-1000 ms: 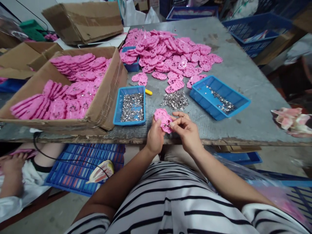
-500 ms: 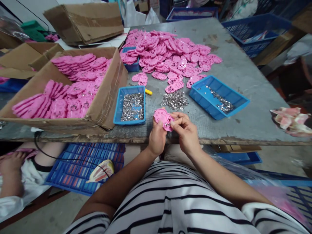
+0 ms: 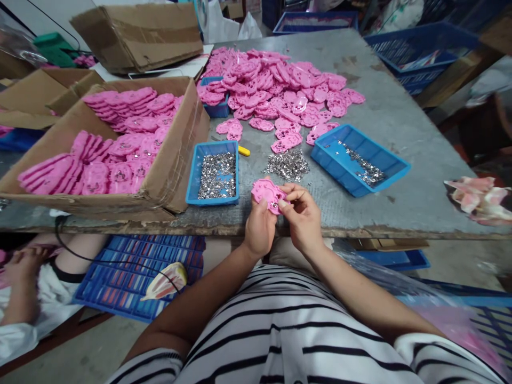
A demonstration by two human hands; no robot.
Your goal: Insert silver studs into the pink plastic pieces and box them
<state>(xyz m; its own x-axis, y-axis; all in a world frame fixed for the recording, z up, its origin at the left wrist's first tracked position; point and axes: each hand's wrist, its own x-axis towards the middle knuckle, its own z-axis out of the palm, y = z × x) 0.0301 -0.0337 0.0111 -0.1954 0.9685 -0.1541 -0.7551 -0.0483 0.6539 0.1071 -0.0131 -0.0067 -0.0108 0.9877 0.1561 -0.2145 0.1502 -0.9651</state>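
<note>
Close to the table's front edge, a pink moulded plastic piece point(image 3: 264, 191) is tilted up between my two hands. My left hand point(image 3: 259, 229) is closed on its lower left side, thumb on the face. The fingers of my right hand point(image 3: 304, 216) are closed on the right edge, thumb pressed near a small silvery part set in the piece. Whether a separate small part sits under that thumb is hidden. Just beyond lies a heap of small shiny metal parts point(image 3: 288, 164). A blue tray point(image 3: 192, 176) of similar parts stands to the left, another blue tray point(image 3: 340, 165) to the right.
A cardboard box point(image 3: 168, 181) packed with pink pieces stands at the left. A large pile of pink pieces point(image 3: 276, 80) covers the table's back middle. A yellow-handled tool point(image 3: 244, 151) lies beside the left tray. Another person's hand point(image 3: 26, 264) is at the far left.
My right hand has shifted slightly left and its thumb sits a little differently on the pink piece. The piece stays in nearly the same place.
</note>
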